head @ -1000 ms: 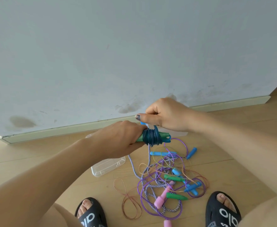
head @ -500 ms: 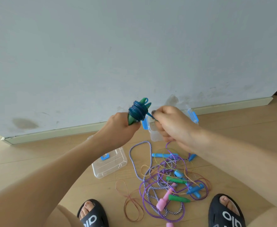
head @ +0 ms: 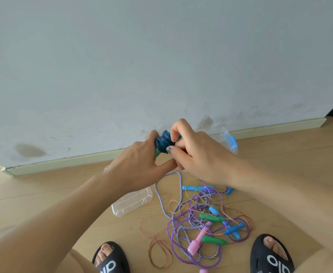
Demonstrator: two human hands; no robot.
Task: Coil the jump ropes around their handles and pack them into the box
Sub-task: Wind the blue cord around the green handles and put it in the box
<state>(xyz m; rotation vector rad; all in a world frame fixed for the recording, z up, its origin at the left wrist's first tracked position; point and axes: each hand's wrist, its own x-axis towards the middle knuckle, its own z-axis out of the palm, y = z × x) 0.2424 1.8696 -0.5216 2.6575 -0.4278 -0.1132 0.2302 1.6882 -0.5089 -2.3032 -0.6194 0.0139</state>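
Above the wooden floor [head: 43,194], the left hand [head: 140,164] grips the green handles of a dark blue plastic jump rope [head: 162,142], already coiled, while the right hand [head: 193,152] pinches the coil, probably to tuck its end. Next move, I think, is to put it into the clear plastic box [head: 231,142] by the grey wall [head: 161,56]. Other tangled ropes [head: 201,223] and a clear lid [head: 132,201] lie on the floor.
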